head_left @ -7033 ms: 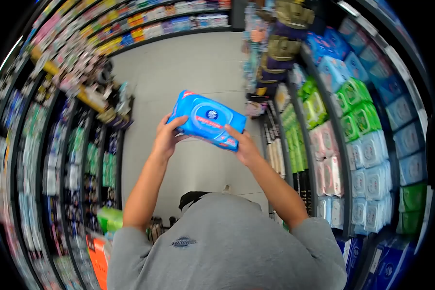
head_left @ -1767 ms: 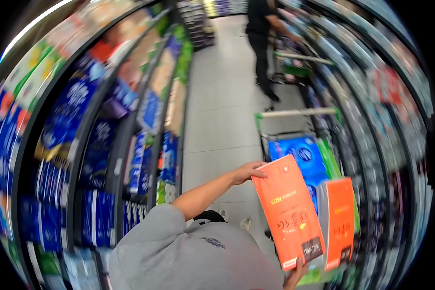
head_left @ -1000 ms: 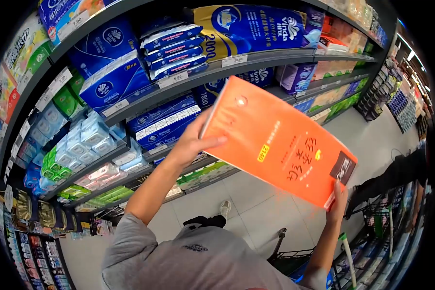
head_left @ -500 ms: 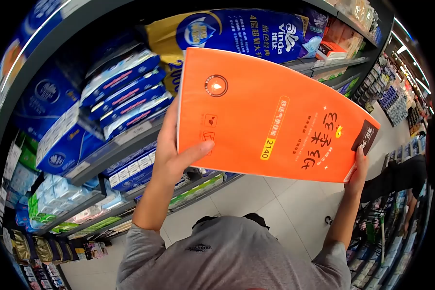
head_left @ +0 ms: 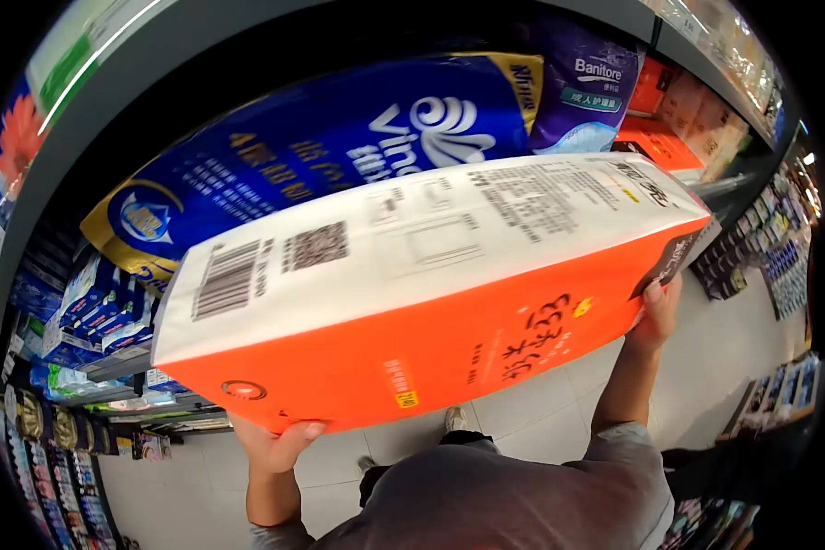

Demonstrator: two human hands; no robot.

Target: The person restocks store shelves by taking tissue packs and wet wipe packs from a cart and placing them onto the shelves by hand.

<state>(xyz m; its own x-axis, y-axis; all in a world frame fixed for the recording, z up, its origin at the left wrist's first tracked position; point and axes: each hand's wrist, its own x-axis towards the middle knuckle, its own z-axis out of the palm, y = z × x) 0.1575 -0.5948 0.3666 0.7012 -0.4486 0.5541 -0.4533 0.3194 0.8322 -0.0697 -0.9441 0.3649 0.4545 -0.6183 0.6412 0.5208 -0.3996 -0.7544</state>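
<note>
A large orange package (head_left: 449, 339) with a white side panel, printed with a barcode and a QR code, fills the middle of the view. My left hand (head_left: 280, 445) grips its lower left corner, with the thumb on the orange face. At the right end my right hand (head_left: 655, 312) holds the lower edge. The fingers behind the package are hidden. Just beyond it, a big blue and gold Vinda pack (head_left: 312, 137) lies on the shelf, partly covered by the package. A purple Banitore pack (head_left: 582, 87) stands to the right of that.
More orange packs (head_left: 660, 142) sit farther right on the shelf. Small blue packs (head_left: 101, 307) are stacked at the left. A grey shelf edge (head_left: 192, 37) curves above. Tiled floor (head_left: 541, 412) lies below, with dark clothing or a dark shape at the lower right.
The orange package has tilted, so its white printed side now shows, and it is closer to the shelf with the Vinda pack. Both hands still hold it. The view has shifted toward the shelf.
</note>
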